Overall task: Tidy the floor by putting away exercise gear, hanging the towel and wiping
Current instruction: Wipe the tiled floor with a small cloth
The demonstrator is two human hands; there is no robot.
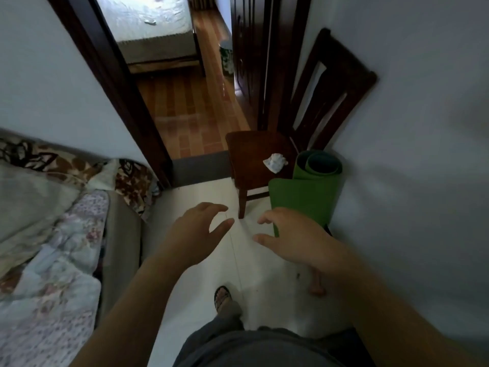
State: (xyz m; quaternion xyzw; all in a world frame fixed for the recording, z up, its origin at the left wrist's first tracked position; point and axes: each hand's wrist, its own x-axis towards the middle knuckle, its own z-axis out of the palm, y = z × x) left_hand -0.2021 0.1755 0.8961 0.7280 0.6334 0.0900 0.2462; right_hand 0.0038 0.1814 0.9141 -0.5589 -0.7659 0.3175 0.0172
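Observation:
A rolled green exercise mat (307,197) stands upright against the right wall, beside a dark wooden chair (251,152). A crumpled white cloth (275,162) lies on the chair seat. My right hand (288,239) hovers just in front of the mat's lower left edge, fingers apart and empty; whether it touches the mat I cannot tell. My left hand (197,229) is open over the pale floor, a little left of the chair leg, holding nothing.
A bed with floral bedding (53,247) fills the left side. An open doorway (190,115) ahead leads to a room with a wooden floor and another bed. My sandalled foot (223,298) stands on the pale floor (201,197). A small tan object (316,286) lies by the right wall.

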